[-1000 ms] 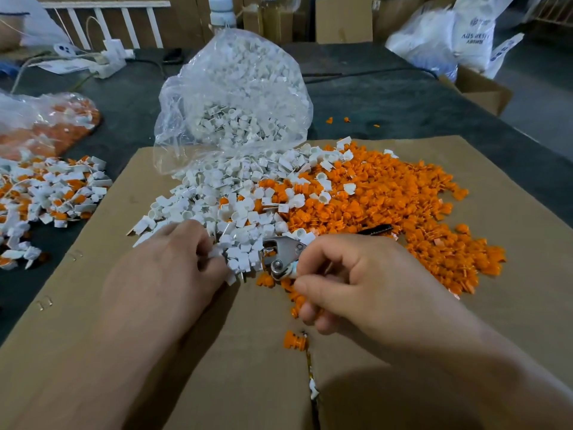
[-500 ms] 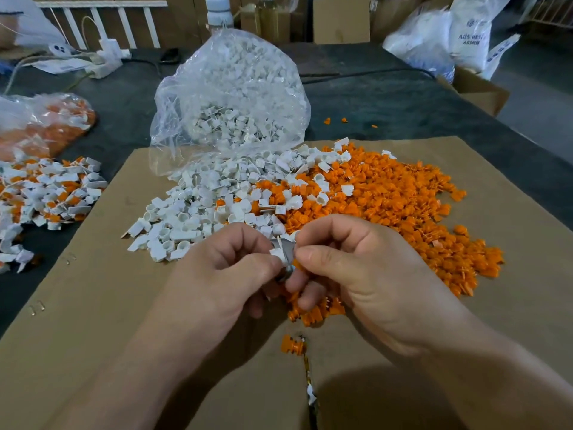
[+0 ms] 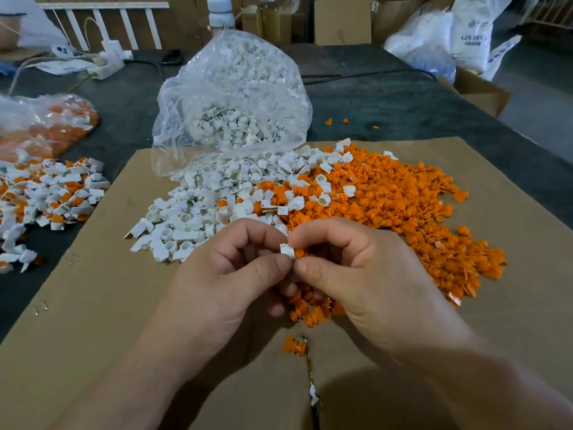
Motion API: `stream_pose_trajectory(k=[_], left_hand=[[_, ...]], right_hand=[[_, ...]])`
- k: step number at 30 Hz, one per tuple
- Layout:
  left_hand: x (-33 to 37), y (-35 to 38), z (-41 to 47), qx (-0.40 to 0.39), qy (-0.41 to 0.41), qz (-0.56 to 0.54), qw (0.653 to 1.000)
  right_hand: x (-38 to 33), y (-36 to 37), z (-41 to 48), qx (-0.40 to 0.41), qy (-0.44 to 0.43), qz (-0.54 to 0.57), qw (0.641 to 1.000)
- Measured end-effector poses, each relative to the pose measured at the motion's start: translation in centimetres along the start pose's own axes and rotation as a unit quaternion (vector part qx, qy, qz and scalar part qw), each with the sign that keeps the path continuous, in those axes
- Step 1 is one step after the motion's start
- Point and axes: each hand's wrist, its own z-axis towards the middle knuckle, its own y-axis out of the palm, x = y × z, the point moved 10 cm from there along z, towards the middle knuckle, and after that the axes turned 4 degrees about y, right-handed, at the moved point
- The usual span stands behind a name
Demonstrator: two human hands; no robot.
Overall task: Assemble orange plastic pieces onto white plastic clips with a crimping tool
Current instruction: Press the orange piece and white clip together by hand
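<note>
A: One thing first: what is held in front of the bag (image 3: 232, 97)?
B: A white clip (image 3: 286, 250). The left hand (image 3: 229, 274) and right hand (image 3: 356, 274) both pinch it, thumb against forefinger, tips nearly touching.
A: And the piles?
B: White clips (image 3: 198, 218) spill from the bag's mouth; orange pieces (image 3: 403, 212) lie right of it, all on cardboard (image 3: 93, 305).

Two hands: left hand (image 3: 229, 274) and right hand (image 3: 356, 274), one clip (image 3: 286, 250) pinched between them. Two clear bags: clip bag (image 3: 232, 97), orange bag (image 3: 46, 125). Three heaps past counting: clip heap (image 3: 198, 212), orange heap (image 3: 403, 206), mixed heap (image 3: 46, 193). One cardboard sheet (image 3: 93, 321). Three stray pieces (image 3: 328, 121) on the table (image 3: 403, 103).
</note>
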Motion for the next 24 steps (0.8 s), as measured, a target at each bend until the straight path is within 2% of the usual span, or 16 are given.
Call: stream_pose_trajectory(k=[2,8,12,16,20,24], left_hand=[[-0.3,0.0,0.0,-0.001,-0.011,-0.026,1.0],[-0.1,0.6,-0.1,-0.02,-0.004,-0.101,0.995],[0.0,0.5,-0.1,-0.019,0.003,-0.116,0.993],[-0.5,0.6,-0.1,-0.025,0.0,-0.13,0.991],[-0.6,0.6,0.0,-0.028,0.015,-0.097,0.995],[-0.7,0.3,0.2,-0.014,0.037,-0.075,0.996]], right_hand=[[-0.1,-0.2,0.0,0.013,-0.003,-0.027,1.0],[-0.2,-0.2,-0.2,0.007,0.004,-0.011,1.0],[-0.8,0.1,-0.6,-0.002,-0.018,-0.058,0.998],[-2.2,-0.3,-0.8,0.032,-0.067,-0.142,0.987],[-2.7,-0.7,-0.9,0.058,-0.09,-0.139,0.984],[-3.5,-0.5,-1.2,0.071,-0.135,-0.261,0.953]])
